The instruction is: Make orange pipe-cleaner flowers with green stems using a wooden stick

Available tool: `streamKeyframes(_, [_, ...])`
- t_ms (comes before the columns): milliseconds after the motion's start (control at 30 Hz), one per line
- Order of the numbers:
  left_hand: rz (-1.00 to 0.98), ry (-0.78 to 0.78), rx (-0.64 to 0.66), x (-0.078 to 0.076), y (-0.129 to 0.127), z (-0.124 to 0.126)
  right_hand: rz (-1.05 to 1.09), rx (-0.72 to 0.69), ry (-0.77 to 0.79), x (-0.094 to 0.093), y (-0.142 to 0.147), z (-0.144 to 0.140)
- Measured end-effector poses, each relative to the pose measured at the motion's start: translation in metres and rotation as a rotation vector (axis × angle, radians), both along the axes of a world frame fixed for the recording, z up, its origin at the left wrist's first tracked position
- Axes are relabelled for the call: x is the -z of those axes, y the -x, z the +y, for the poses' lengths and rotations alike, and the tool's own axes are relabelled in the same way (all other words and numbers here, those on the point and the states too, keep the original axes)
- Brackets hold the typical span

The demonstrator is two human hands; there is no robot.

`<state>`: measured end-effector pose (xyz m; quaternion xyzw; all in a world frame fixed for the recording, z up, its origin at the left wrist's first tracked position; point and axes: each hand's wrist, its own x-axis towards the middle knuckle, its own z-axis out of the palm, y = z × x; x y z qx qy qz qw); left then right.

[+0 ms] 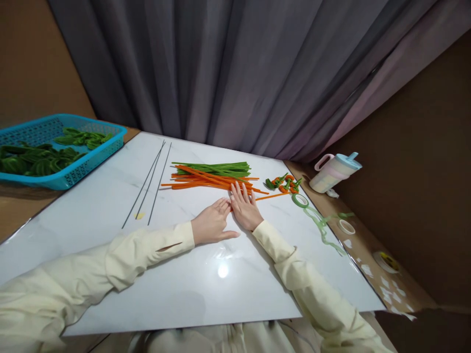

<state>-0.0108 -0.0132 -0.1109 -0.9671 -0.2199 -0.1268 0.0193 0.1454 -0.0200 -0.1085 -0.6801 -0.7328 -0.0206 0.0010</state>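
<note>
My right hand (246, 210) lies palm down on the white table, fingers stretched out and slightly spread. Beneath it passes a single orange pipe cleaner (272, 196), one end sticking out to the right. My left hand (212, 223) is close beside it, touching or nearly touching, fingertips by the pipe cleaner's left end and thumb stretched away; no grip shows. Just beyond both hands is a loose pile of orange pipe cleaners (191, 185), with a bundle of green pipe cleaners (221, 168) behind it. Small orange and green twisted pieces (285, 184) sit to the right.
Three thin dark wires (150, 184) lie at the left. A blue basket (97, 162) with green fuzzy pieces stands at the far left. On the right are a roll of green tape (300, 200), a white tape roll (346, 226), another roll (386, 263) and a lidded cup (334, 171).
</note>
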Motion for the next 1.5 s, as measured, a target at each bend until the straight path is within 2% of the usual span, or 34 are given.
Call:
streamKeyframes(167, [0.037,-0.039,0.009,-0.004,0.0,0.0,0.046,0.069,0.012,-0.003,0.002,-0.001])
streamKeyframes(367, [0.062,-0.059,0.005,-0.006,0.0,-0.001,0.122,0.08,0.054,-0.002,-0.002,0.002])
streamKeyframes(800, [0.034,-0.133,-0.002,0.0,0.0,0.0,0.249,0.151,0.089,-0.002,-0.004,0.006])
streamKeyframes(1167, [0.051,-0.142,0.011,0.0,0.0,0.001,0.06,0.162,0.032,-0.003,-0.002,0.004])
streamKeyframes(1267, [0.041,-0.14,0.017,0.0,0.0,0.001,0.004,0.171,-0.009,0.0,-0.001,0.002])
streamKeyframes(1500, [0.049,-0.146,-0.01,-0.002,0.0,-0.002,-0.093,0.103,-0.258,0.01,0.002,0.0])
